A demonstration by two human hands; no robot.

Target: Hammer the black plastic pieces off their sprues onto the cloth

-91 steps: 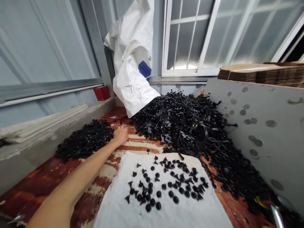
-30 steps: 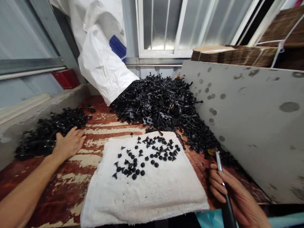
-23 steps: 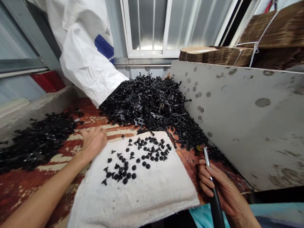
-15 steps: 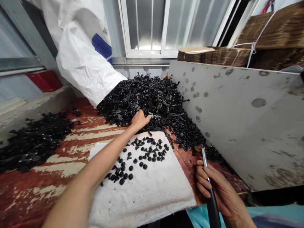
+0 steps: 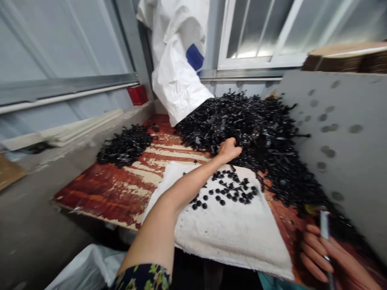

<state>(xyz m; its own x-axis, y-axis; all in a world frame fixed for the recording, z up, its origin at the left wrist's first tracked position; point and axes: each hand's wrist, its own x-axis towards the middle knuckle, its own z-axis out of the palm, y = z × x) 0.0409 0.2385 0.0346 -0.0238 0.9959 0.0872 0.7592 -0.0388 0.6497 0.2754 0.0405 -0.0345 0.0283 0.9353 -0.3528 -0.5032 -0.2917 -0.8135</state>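
My left hand [image 5: 228,149] reaches across the white cloth [image 5: 229,229] and rests on the near edge of the big pile of black plastic parts [image 5: 254,125]; its fingers curl into the pile, and what they hold is hidden. Several small black round-headed pieces [image 5: 228,191] lie scattered on the cloth below my forearm. My right hand [image 5: 320,251] sits at the bottom right, closed round a slim tool with a metal tip and black handle [image 5: 325,225], pointing upward.
A smaller heap of black parts [image 5: 125,145] lies at the left of the worn red board [image 5: 102,189]. A white sack [image 5: 178,76] leans over the big pile. A grey spotted panel [image 5: 344,133] walls the right side, with stacked cardboard [image 5: 347,56] behind.
My left hand left the small heap on the left, crossed the cloth and landed on the big pile. The view has swung left. My right hand keeps its grip on the tool.
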